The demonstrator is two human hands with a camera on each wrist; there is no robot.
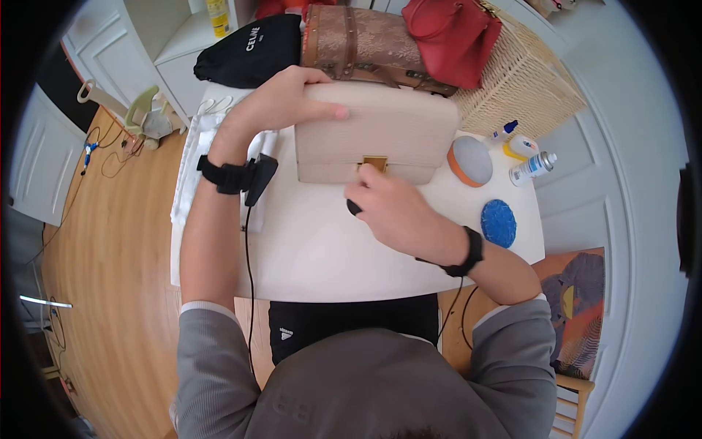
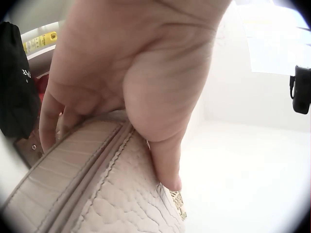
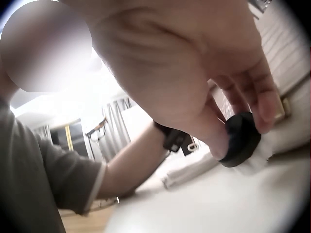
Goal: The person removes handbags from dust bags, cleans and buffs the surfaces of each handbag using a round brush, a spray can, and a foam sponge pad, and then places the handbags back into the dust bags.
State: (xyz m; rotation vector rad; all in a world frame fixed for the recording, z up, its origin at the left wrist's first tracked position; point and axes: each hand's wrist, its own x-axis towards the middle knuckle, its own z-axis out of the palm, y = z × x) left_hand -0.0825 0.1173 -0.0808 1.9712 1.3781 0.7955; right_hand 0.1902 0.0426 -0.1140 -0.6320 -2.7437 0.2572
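Note:
A pale beige handbag (image 1: 395, 121) with a gold clasp (image 1: 375, 162) stands on the white table. My left hand (image 1: 285, 102) grips its upper left edge, thumb across the front flap and fingers behind. The left wrist view shows the bag's stitched side and textured leather (image 2: 131, 194) under that hand (image 2: 131, 68). Close in front of the clasp, my right hand (image 1: 398, 216) pinches a small, round black piece (image 3: 240, 138) between thumb and fingers. Something whitish shows under it, blurred; I cannot tell its kind.
Right of the bag are an orange-sided round tin (image 1: 468, 162), a spray can (image 1: 534, 168), a blue-capped bottle (image 1: 504, 132) and a blue scrubbing pad (image 1: 499, 223). Behind stand a brown patterned bag (image 1: 365, 44), a red bag (image 1: 453, 36), a black pouch (image 1: 252, 55) and a wicker basket (image 1: 519, 80).

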